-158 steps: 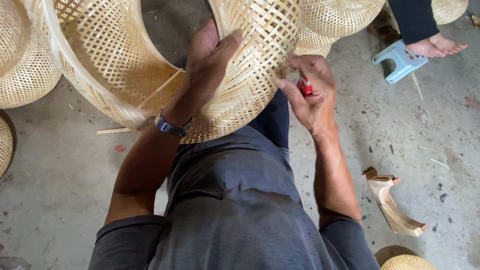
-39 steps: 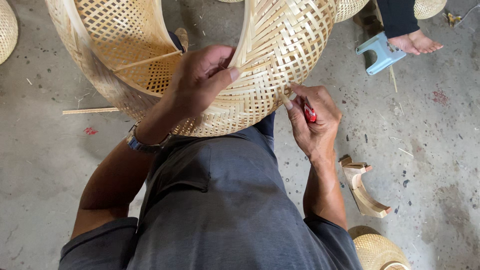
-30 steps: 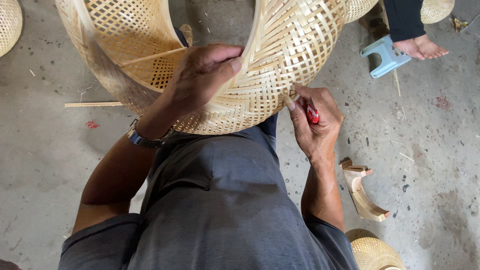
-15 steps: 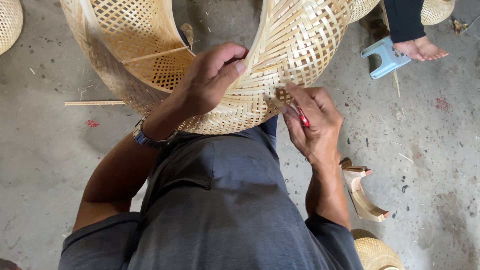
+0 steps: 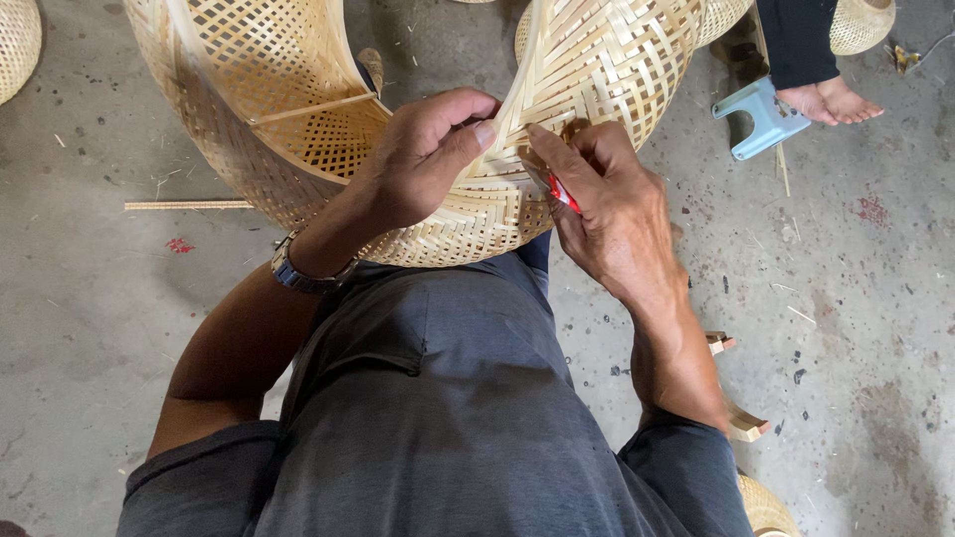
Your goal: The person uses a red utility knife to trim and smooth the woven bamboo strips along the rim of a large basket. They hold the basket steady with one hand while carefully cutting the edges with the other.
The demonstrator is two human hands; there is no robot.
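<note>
**Both hands meet at the basket's rim**

Your left hand (image 5: 430,159) curls over the edge of the large woven bamboo basket (image 5: 587,60), thumb pressed against the pale rim strip where the two woven walls come together. The basket rests on your lap, tilted so its open side faces left and up, and its lower curve lies against your dark grey shirt (image 5: 438,398).

Your right hand (image 5: 607,199) is closed around a small red-handled tool (image 5: 562,194), with the fingers bunched tight and the fingertips touching the weave just beside your left thumb. Only a sliver of the red handle shows; its working end is hidden.

A wristwatch (image 5: 298,273) sits on your left wrist. On the concrete floor (image 5: 875,328), a thin bamboo stick (image 5: 189,205) lies to the left, and a light blue low stool (image 5: 761,117) stands at the upper right beside another person's bare foot (image 5: 831,99). Other woven baskets sit at the edges of the view.
</note>
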